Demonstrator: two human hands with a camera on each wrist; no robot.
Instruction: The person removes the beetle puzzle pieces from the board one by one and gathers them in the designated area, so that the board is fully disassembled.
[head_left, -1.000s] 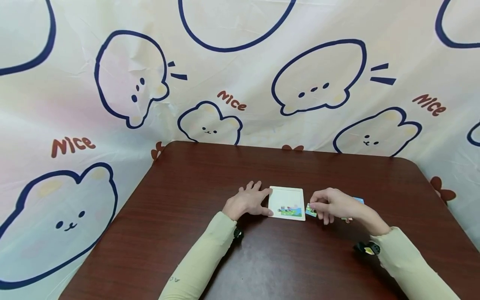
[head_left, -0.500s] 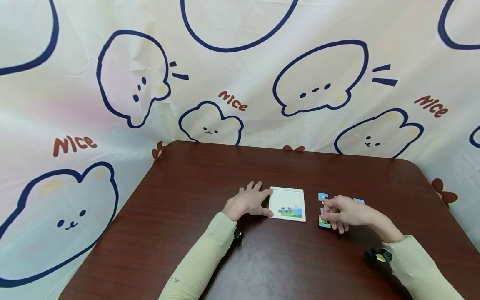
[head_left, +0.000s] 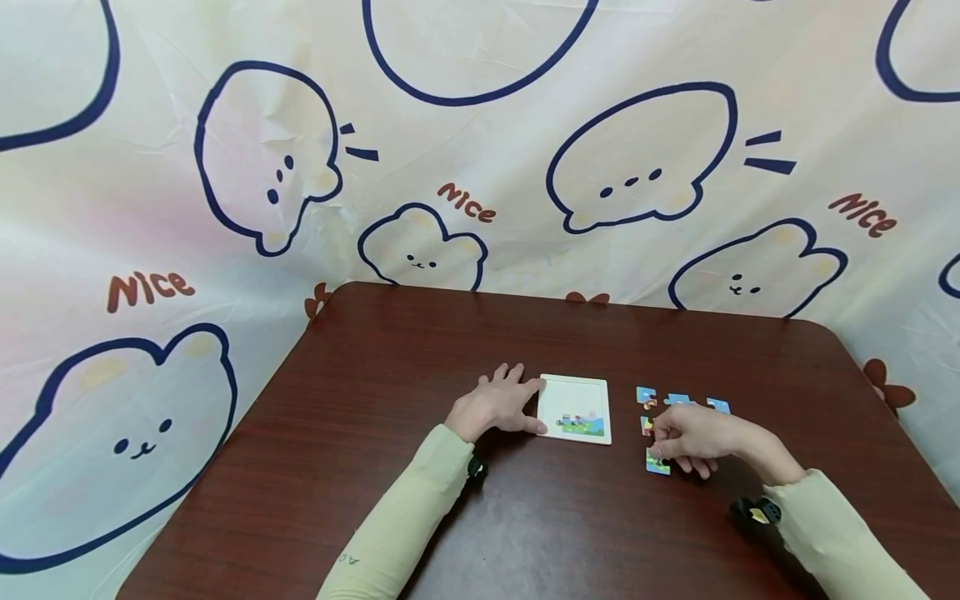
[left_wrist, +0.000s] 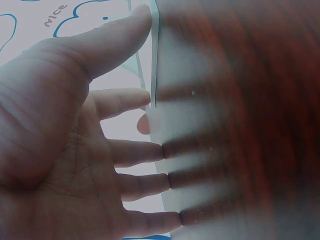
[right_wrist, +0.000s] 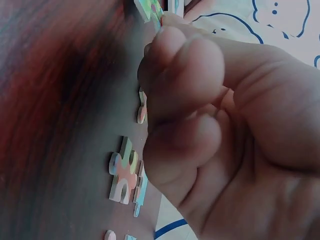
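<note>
A small white puzzle tray point(head_left: 558, 396) lies on the table, with joined picture pieces point(head_left: 585, 425) along its lower right part. My left hand point(head_left: 491, 406) rests at the tray's left side, fingers spread; in the left wrist view its thumb and forefinger reach the tray's edge point(left_wrist: 154, 60). To the right of the tray, my right hand point(head_left: 701, 437) pinches a green and blue jigsaw piece point(head_left: 658, 466) between thumb and fingers, low over the table. In the right wrist view this jigsaw piece point(right_wrist: 148, 9) shows past the fingertips, partly covered by them.
Loose jigsaw pieces lie around the right hand: a blue one point(head_left: 646, 393) to the far left, others point(head_left: 677, 399) point(head_left: 717, 405) behind the hand, and one point(head_left: 646, 426) beside the fingers. A printed cloth point(head_left: 517, 167) hangs behind the dark wooden table point(head_left: 420, 350).
My right hand has drawn the jigsaw piece away from the tray, to the right and slightly nearer, uncovering several loose pieces. The left hand has stayed at the tray.
</note>
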